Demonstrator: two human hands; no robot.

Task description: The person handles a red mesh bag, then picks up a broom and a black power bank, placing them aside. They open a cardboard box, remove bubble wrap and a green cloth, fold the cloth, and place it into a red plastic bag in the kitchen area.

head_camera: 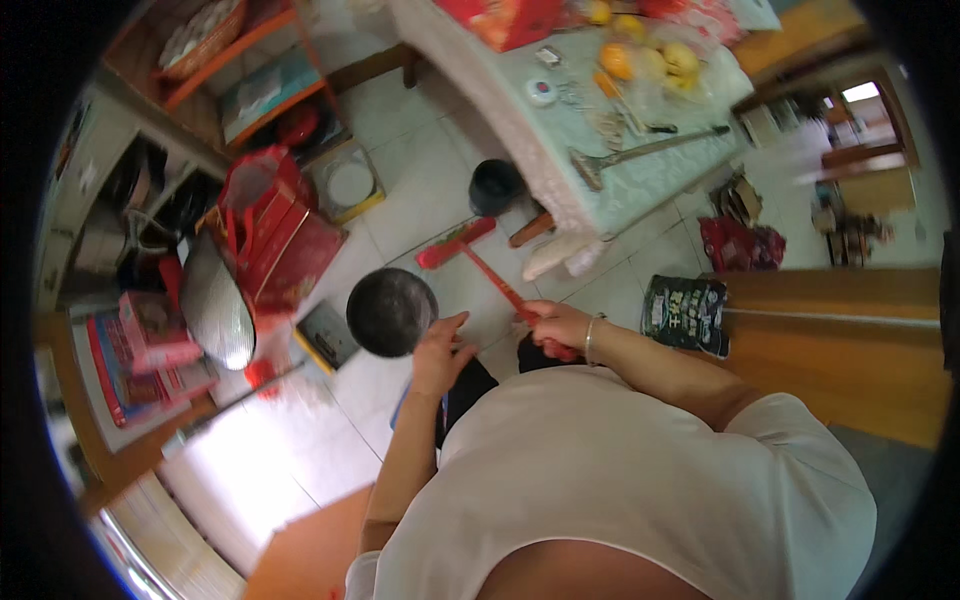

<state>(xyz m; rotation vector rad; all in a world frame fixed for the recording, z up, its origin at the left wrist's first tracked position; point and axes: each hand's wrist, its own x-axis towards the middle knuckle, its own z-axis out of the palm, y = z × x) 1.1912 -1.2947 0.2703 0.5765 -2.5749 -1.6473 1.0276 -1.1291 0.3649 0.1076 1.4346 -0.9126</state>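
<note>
My right hand (pixel 559 328) is closed around the red handle (pixel 499 283) of a small brush or broom. Its crosswise red head (pixel 456 244) is at floor level, ahead of me and to the left of the table. My left hand (pixel 441 356) has its fingers apart and holds nothing that I can see. Beside those fingers is a round dark pot or bowl (pixel 391 311), its inside dusted with something pale. The left hand overlaps its right rim; whether it touches the rim I cannot tell.
A cloth-covered table (pixel 637 180) bears fruit in plastic bags (pixel 660 64) and a scraper-like long-handled tool (pixel 645 154). Under its edge stands a dark bucket (pixel 495 187). Red gift bags (pixel 274 232) crowd the left; a printed dark bag (pixel 684 315) leans at the right.
</note>
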